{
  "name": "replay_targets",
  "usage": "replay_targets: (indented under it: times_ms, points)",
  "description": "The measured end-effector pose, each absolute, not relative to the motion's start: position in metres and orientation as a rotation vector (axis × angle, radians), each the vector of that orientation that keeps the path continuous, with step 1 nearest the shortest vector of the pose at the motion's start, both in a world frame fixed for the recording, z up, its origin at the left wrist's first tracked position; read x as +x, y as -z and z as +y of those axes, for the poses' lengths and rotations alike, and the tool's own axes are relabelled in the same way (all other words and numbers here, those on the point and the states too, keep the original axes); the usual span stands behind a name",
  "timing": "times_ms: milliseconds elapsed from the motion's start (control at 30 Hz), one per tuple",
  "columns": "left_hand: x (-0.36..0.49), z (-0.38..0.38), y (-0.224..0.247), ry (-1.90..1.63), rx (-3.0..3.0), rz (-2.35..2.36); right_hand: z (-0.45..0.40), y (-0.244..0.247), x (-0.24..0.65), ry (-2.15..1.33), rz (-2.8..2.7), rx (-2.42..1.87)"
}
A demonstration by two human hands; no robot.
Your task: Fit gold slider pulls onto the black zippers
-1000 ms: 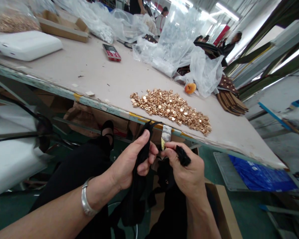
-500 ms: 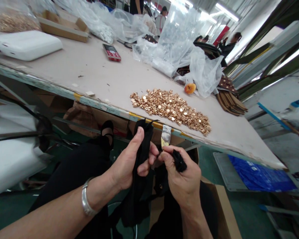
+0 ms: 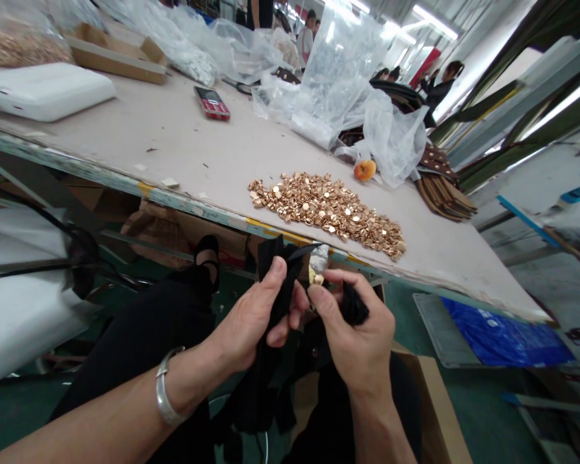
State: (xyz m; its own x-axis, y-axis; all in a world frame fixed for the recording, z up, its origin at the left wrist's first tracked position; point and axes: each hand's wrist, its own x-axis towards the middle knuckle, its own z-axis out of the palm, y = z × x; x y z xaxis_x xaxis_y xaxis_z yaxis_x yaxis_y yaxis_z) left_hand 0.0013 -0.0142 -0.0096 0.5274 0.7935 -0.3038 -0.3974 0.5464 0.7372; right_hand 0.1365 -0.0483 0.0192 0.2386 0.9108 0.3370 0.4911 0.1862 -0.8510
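Observation:
My left hand is closed around black cloth strips, thumb on top; their lengths hang down toward my lap. Close beside it, my right hand pinches a small gold metal piece between thumb and forefinger. A bunched end of black material is tucked inside the same hand. A heap of similar gold metal pieces lies on the table just beyond both hands. Behind the pinching fingertips, a grey and yellow worn tab shows at the table edge.
On the table are a red phone, a white device, a cardboard tray, clear plastic bags, a peach-like fruit and stacked brown pieces. An open carton stands by my right leg. People are in the background.
A gold piece now shows in my right fingertips, which have risen slightly. The upper end of the black strips has shifted and bends right toward it. The view has moved slightly.

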Motion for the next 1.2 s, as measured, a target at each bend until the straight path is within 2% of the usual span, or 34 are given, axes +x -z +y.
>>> replay_targets:
  times_ms: [167,333,533,733,933,1200]
  points:
    - [0.000,-0.022,0.018,-0.812,0.900,0.789,-0.062,-0.029,0.126,-0.655,-1.445,-1.407]
    - [0.004,-0.024,0.019,-0.812,0.827,0.794,-0.059,-0.023,0.128,-0.701,-1.452,-1.432]
    - [0.006,-0.022,0.011,-0.858,0.725,0.658,-0.060,-0.013,0.135,-0.957,-1.090,-1.346]
    - [0.007,-0.019,0.010,-0.953,0.659,0.845,-0.059,-0.006,0.140,-1.079,-0.912,-1.285]
    - [0.004,-0.017,0.002,-1.021,1.082,0.765,-0.060,-0.008,0.145,-0.927,-1.156,-1.382]
    - [0.006,-0.017,0.003,-0.849,0.649,0.827,-0.066,-0.012,0.146,-0.425,-1.632,-1.315]
